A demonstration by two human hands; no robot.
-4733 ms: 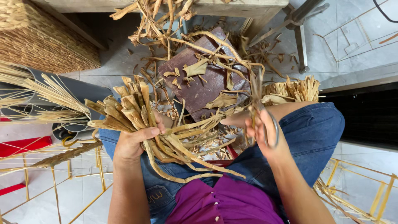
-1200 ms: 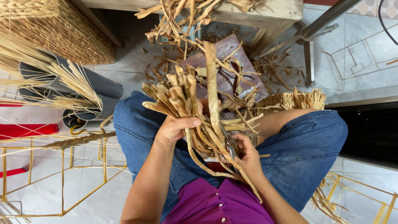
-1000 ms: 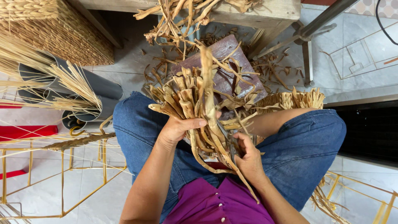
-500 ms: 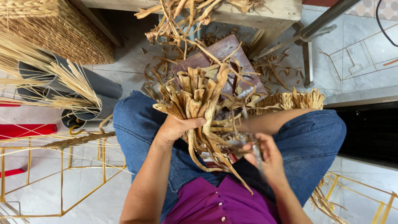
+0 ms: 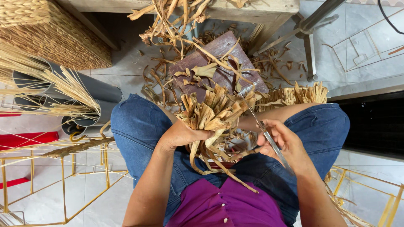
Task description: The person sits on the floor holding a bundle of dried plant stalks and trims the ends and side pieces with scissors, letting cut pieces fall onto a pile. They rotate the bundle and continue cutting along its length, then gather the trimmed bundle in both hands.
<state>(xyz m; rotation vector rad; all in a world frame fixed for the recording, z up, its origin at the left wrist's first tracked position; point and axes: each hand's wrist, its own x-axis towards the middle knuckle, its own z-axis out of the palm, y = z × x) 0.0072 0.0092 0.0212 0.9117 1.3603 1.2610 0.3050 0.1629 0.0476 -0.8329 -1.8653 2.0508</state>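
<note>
L hand (image 5: 181,135) still grips tan dried-leaf bundle (image 5: 212,115); R hand (image 5: 286,145), now back at 3 o'clock, holds metal scissors (image 5: 265,134) w/ tips at bundle—trimming resumes.

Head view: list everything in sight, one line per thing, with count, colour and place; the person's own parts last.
bundle of dried leaves: one, tan, held over the lap
scissors: one pair, metal, in the right hand
wooden board: one, dark reddish-brown, on the floor ahead of the knees
leaf scraps: many, brown, scattered on the tiles
woven basket: one, straw-coloured, upper left
pipes: a few, grey, left, holding pale straw
wire frames: yellow, lower left and lower right
jeans: blue
shirt: purple
left hand: grips the bundle
right hand: holds the scissors
</note>
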